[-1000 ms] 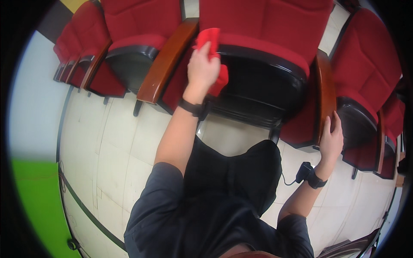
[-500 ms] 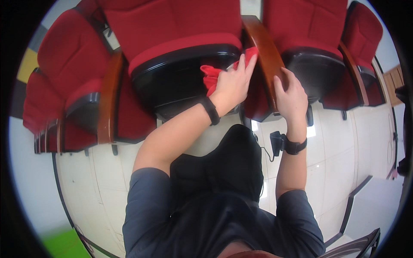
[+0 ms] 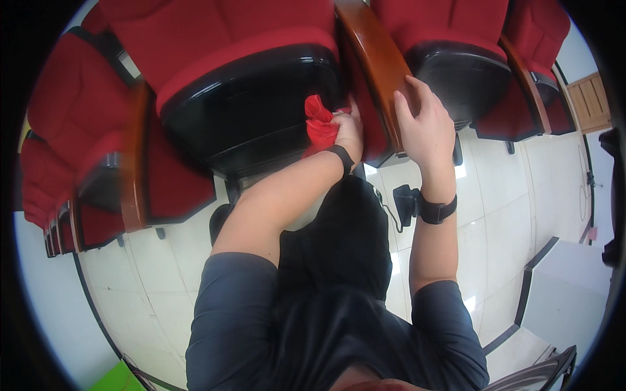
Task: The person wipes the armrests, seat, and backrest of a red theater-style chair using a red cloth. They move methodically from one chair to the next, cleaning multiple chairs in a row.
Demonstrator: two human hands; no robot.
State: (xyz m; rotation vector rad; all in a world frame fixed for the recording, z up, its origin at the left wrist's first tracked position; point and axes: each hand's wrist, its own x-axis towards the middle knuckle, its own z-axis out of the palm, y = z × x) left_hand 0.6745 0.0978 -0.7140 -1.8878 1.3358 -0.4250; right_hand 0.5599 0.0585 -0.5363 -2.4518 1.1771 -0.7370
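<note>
- Looking at a pale tiled floor (image 3: 495,260) w/ red seats (image 3: 72,98) all around, incl. a red backrest (image 3: 222,32) straight ahead & a black seat underside (image 3: 248,114) facing out below it.
- Gripping a red cloth (image 3: 321,130) w/ left hand (image 3: 350,133), bunched up at the right end of that black seat underside, close to a red side panel (image 3: 368,127). Not seeing all the fingertips tho, so not able to tell abt contact w/ the panel.
- Curving the right hand (image 3: 427,127) loosely, holding nothing, at the outer edge of a wooden armrest (image 3: 375,58). Looking like light contact, but not sure abt any weight on it.
- Prob risking pinched fingers on the left: being in a tight corner, & getting worse w/ any tipping of the seat underside.
- Also maybe risking a snagged cloth, bc of loose folds sticking out past the grip, right by hard edges.
- Possibly risking a hooked cable too: having a thin cable (image 3: 391,218) looping down from a black box (image 3: 403,203) beside the right wristband (image 3: 437,210), near the armrest's lower end.
- Maybe risking a slip of the right hand as well, bc of a loose curl on glossy-looking wood.
</note>
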